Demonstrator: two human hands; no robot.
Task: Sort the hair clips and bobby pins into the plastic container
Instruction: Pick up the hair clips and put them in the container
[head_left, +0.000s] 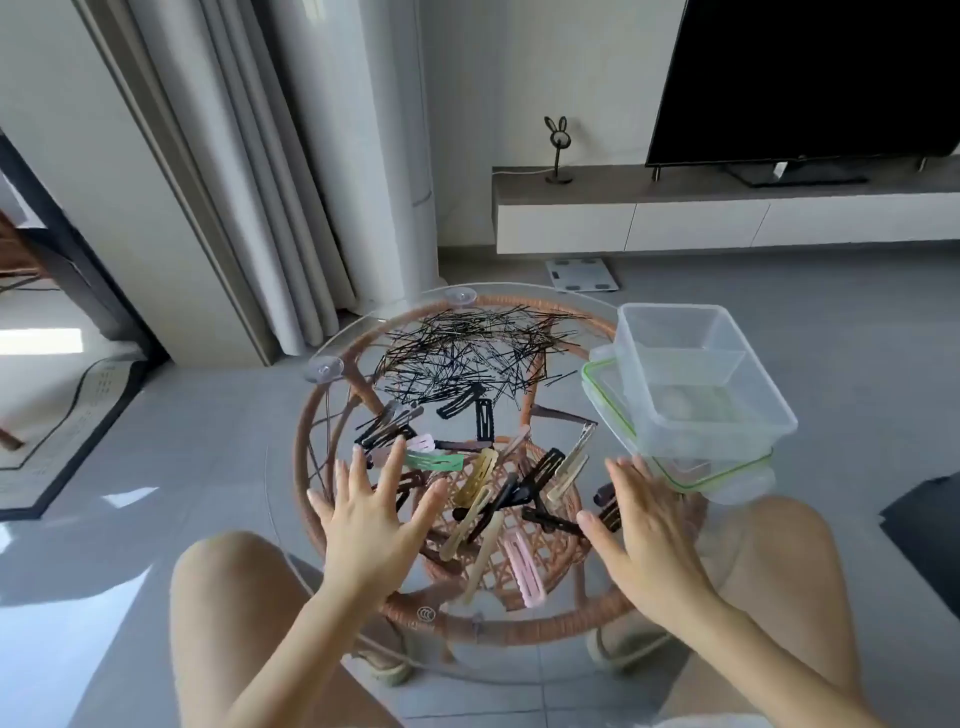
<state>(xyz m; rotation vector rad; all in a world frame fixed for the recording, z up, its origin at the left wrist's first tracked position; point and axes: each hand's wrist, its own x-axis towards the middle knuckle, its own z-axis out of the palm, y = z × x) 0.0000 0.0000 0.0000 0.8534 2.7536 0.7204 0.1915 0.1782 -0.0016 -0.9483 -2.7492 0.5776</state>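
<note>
Knees: two bare knees, one at each side of the table, closest to the camera.
Left hand: flat, palm down, fingers spread apart, holding nothing; it is over the near left part of the glass, and its fingertips reach the black and pink clips there.
Right hand: also flat with fingers apart, holding nothing; it is over the near right part of the glass, just beside the lid.
Table: round clear glass top on a woven rattan frame.
Hair clips: many flat clips in black, beige, pink, green and brown, scattered on the near half of the glass, between and in front of the hands.
Bobby pins: a loose heap of thin black pins on the far half of the glass.
Plastic container: clear, rectangular, without lid, at the right edge of the table; it sits on a green-rimmed lid. No clips or pins inside.
</note>
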